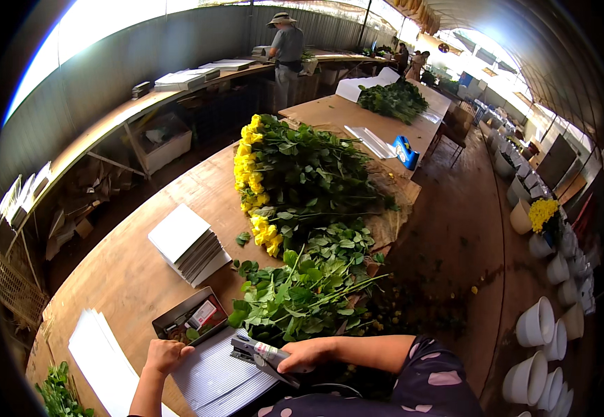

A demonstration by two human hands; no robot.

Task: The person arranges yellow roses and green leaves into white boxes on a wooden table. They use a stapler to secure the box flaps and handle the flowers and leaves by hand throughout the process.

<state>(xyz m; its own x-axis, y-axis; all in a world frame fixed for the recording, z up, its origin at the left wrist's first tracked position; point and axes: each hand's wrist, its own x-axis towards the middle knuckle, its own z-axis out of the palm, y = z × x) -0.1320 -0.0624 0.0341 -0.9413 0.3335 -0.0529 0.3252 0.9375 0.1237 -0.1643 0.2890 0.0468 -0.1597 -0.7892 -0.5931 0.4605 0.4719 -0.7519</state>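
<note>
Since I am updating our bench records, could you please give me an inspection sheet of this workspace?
Surface: brown wooden table, a loose green leaf lying on it.
Job's things: grey stapler at the right side of a pale corrugated sheet; contact unclear.
Clutter: yellow roses, leafy stems, a white-topped stack, an open box of small items.
Hands: right hand holds the stapler; left hand is at the sheet's left edge, grip unclear.
Cables: none identifiable for certain.
Surroundings: a co-worker stands in the background; white buckets at right.
</note>
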